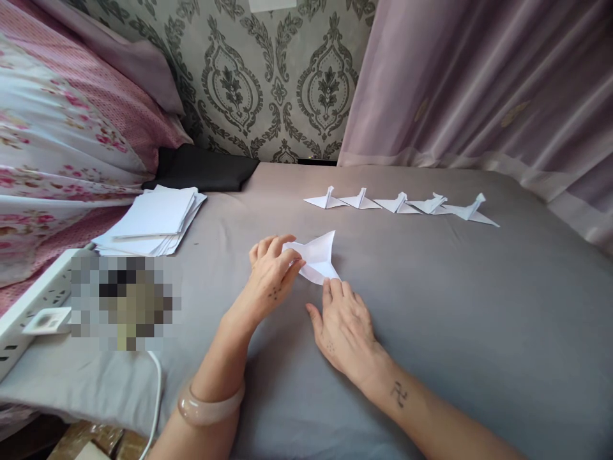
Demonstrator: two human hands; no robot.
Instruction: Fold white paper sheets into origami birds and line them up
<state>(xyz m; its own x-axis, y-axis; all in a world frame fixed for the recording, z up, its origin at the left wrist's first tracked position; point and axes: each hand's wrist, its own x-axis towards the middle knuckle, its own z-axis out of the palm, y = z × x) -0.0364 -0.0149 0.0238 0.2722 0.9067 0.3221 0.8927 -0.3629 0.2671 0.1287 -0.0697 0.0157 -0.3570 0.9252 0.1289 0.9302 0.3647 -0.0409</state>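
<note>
A partly folded sheet of white paper (pixel 320 254) lies on the grey cloth between my hands, with two pointed corners spread to the right. My left hand (pixel 275 268) pinches its left side between thumb and fingers. The fingertips of my right hand (pixel 345 313) rest flat on its lower right corner, thumb held apart. Behind it, several folded paper birds (pixel 398 203) stand in a row, each with a raised neck.
A stack of white paper sheets (pixel 153 217) lies at the left beside a black folded item (pixel 201 169). A white power strip (pixel 41 297) with a plug and white cable (pixel 158 383) runs along the left edge. Curtains (pixel 460 83) hang at the right.
</note>
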